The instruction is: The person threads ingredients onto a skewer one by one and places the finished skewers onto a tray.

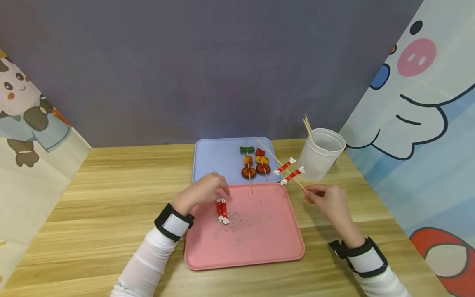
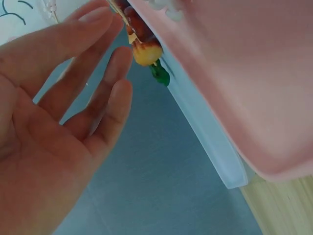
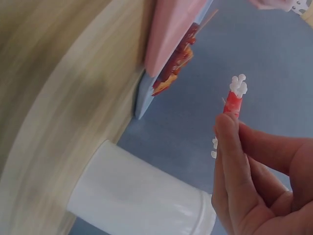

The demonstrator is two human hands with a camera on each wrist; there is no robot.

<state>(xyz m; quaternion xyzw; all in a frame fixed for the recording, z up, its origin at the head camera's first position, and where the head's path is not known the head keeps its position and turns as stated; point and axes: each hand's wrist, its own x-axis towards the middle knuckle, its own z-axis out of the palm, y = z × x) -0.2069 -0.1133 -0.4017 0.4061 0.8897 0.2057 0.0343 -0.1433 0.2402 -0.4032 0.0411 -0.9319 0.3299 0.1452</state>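
My right hand (image 1: pixel 330 202) pinches the lower end of a thin wooden skewer (image 1: pixel 299 185) between thumb and fingers, to the right of the pink tray (image 1: pixel 267 243). Threaded crosswise on that skewer are two red toy pieces with white knobbly ends, one farther up (image 1: pixel 285 166) and one nearer the hand (image 1: pixel 293 176). Over the pink tray's left rear part hovers my left hand (image 1: pixel 204 190), its fingers loosely bent and nothing between them in the left wrist view. Just beside its fingertips, two more red pieces (image 1: pixel 222 210) with white ends lie side by side on the tray.
Behind the pink tray sits a blue tray (image 1: pixel 213 159), bearing two loaded toy skewers (image 1: pixel 248 172) that point toward me. A white bucket (image 1: pixel 315 163) holding several bare sticks (image 1: pixel 309 130) stands at the back right. A grey wall (image 1: pixel 222 74) closes off the table's rear.
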